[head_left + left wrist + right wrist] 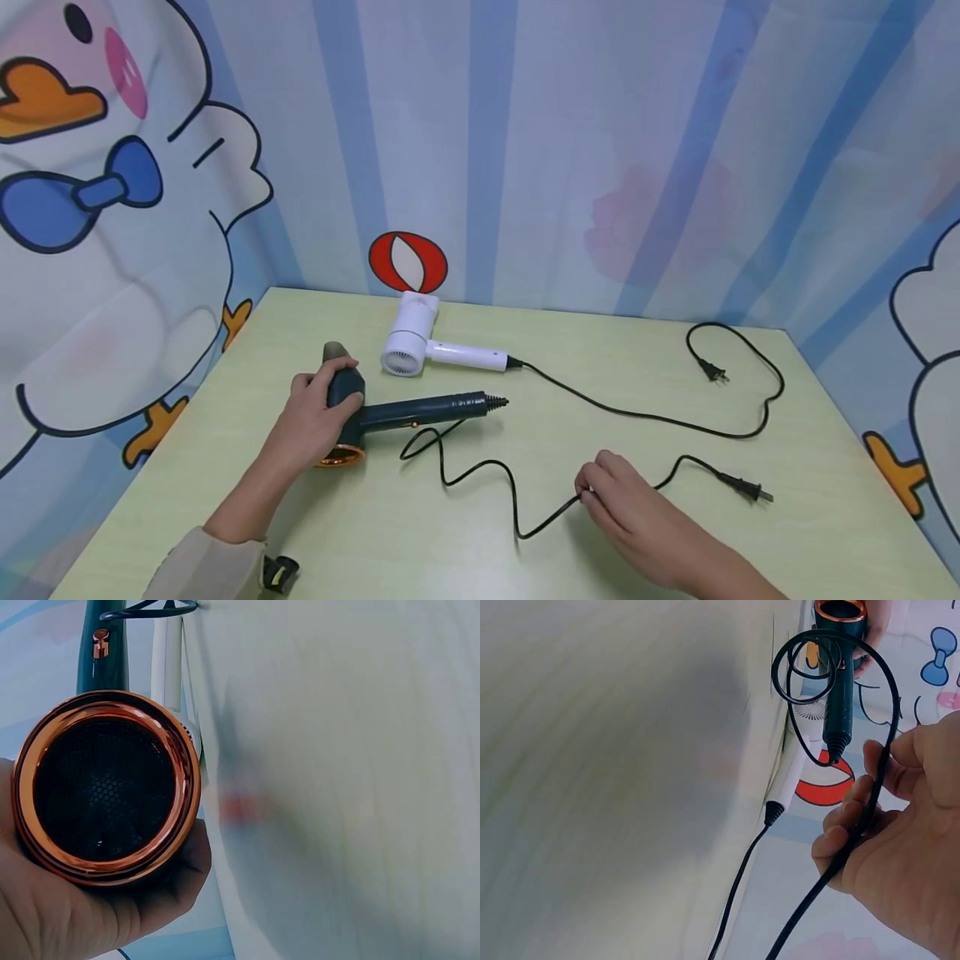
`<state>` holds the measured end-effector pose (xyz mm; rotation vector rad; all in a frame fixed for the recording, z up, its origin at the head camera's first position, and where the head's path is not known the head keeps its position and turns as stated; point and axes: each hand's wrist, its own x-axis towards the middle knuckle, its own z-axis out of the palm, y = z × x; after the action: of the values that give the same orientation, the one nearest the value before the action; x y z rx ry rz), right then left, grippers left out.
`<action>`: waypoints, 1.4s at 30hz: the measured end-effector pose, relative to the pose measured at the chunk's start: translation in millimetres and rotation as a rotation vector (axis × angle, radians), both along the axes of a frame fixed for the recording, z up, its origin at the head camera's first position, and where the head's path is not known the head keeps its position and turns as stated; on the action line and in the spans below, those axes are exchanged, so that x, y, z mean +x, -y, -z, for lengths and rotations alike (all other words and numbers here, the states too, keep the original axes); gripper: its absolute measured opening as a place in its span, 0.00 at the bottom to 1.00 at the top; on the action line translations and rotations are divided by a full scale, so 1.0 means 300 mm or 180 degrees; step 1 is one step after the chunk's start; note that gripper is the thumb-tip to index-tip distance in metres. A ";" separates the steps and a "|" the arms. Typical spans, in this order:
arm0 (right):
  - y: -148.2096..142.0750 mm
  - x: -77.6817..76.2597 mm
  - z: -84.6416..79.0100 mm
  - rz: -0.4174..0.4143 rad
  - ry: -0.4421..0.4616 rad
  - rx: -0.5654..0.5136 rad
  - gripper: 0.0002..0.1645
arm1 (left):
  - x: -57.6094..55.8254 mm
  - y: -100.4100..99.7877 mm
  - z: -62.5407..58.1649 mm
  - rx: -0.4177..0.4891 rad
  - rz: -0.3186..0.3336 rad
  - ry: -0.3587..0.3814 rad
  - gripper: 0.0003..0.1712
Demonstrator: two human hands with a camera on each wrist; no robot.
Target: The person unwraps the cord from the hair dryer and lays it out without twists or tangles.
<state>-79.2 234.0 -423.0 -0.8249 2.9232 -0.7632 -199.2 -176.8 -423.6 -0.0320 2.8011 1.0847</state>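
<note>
My left hand (307,421) grips the head of a dark green hair dryer (423,412), thumb on one side and fingers on the other. Its copper-coloured rim (190,787) and dark grille face the left wrist camera. The dryer's handle points right in the head view. Farther right, my right hand (637,521) holds this dryer's black cord (551,518) partway along. The right wrist view has the cord running across the curled fingers (847,814). Beyond that hand, the cord ends in a two-pin plug (742,487).
A white hair dryer (408,333) lies behind the green one, its black cord (637,414) running right to a plug (712,371). A small black object (281,574) is by the left sleeve (206,567). A cartoon-printed backdrop (555,150) stands behind the pale table (420,550).
</note>
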 end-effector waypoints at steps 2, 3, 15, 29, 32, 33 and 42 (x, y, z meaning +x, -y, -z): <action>-0.019 0.012 0.001 -0.0071 0.0113 -0.0018 0.11 | 0.002 0.002 -0.001 0.0020 -0.0003 0.0018 0.31; -0.028 0.018 0.002 -0.0126 0.0170 -0.0018 0.10 | 0.003 0.003 0.000 0.0027 -0.0003 0.0025 0.31; -0.076 0.054 0.069 -0.0567 0.1133 0.0271 0.11 | 0.003 0.020 0.002 0.0084 -0.0020 0.0077 0.31; -0.088 0.099 0.091 -0.0266 0.1487 0.0266 0.13 | 0.004 0.033 -0.005 0.0141 -0.0017 0.0096 0.31; -0.112 0.103 0.094 -0.0213 0.1458 0.0252 0.09 | 0.004 0.039 -0.003 0.0149 -0.0019 0.0095 0.31; -0.119 0.103 0.094 -0.0150 0.1443 0.0266 0.08 | 0.004 0.041 -0.002 0.0149 -0.0019 0.0092 0.31; -0.152 0.097 0.094 0.1455 0.1464 0.1215 0.16 | 0.003 0.057 0.004 0.0126 0.0009 0.0099 0.32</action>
<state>-50.0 279.6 -451.2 0.0529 2.7020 -0.3142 -198.4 -194.1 -424.7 -0.0406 2.7506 1.1288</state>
